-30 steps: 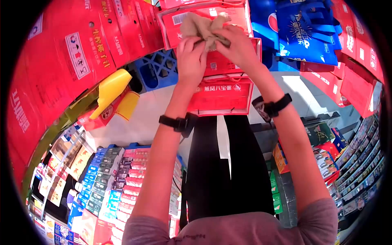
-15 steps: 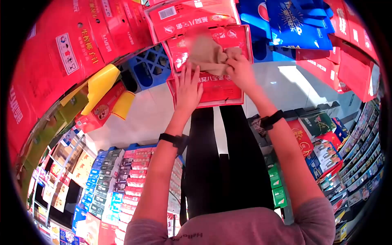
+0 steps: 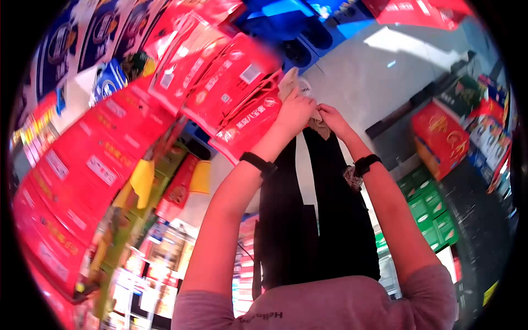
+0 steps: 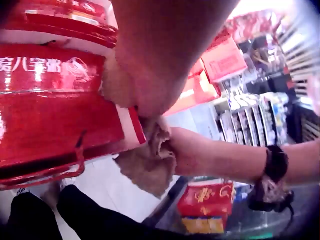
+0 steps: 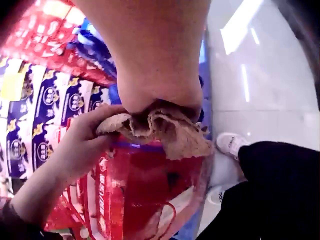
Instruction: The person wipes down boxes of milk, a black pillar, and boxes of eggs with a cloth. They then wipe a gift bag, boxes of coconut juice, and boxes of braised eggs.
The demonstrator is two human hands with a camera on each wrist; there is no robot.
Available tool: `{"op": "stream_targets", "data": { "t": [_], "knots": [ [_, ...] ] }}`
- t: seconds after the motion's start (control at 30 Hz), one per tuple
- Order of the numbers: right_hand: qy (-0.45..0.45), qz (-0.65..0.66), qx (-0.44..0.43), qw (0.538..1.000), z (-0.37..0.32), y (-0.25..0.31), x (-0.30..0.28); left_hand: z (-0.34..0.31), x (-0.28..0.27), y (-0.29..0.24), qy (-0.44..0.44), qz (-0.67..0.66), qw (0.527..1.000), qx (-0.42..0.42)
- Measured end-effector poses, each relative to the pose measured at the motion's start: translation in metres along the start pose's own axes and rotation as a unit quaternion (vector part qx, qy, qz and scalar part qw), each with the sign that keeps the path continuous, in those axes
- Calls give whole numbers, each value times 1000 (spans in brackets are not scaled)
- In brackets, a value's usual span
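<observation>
A crumpled beige-brown cloth (image 3: pixel 289 83) is at the side of a red gift box (image 3: pixel 247 118) with a red cord handle. My left hand (image 3: pixel 297 114) grips one end, thumb and fingers around its folded edge in the right wrist view. The other part is pinched by my right hand (image 3: pixel 333 122), and the loose cloth (image 5: pixel 184 139) hangs below that hand. In the left wrist view the cloth (image 4: pixel 147 172) droops beside the box's white-edged corner, above the floor. My right fingertips are hidden behind the folds.
More red gift boxes (image 3: pixel 190 60) stand behind, beside stacked red cartons (image 3: pixel 93 165) at the left. Blue crates (image 3: pixel 313 38) lie at the far side. Pale tiled floor (image 3: pixel 363 71) shows to the right, with a red box (image 3: pixel 440 137) and green boxes (image 3: pixel 423 206) near a dark ledge.
The cloth and both hands have moved from the tops of the red boxes to their right side. The head view has turned, and my left hand, flat on a box before, now grips the cloth.
</observation>
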State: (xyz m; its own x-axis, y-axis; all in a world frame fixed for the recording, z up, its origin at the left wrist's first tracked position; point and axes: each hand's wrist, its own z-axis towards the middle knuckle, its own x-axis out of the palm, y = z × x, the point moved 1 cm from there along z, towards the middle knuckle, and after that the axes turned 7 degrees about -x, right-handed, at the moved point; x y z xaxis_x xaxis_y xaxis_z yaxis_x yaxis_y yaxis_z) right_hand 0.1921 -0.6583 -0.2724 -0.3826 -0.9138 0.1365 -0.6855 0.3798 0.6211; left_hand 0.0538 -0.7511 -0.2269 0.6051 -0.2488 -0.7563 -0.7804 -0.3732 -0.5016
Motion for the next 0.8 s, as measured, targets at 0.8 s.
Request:
{"op": "stream_targets", "data": {
  "t": [0.8],
  "knots": [
    [-88,161,-58,981,85,-98,37,115,84,41,464,318,805,-187]
  ]
}}
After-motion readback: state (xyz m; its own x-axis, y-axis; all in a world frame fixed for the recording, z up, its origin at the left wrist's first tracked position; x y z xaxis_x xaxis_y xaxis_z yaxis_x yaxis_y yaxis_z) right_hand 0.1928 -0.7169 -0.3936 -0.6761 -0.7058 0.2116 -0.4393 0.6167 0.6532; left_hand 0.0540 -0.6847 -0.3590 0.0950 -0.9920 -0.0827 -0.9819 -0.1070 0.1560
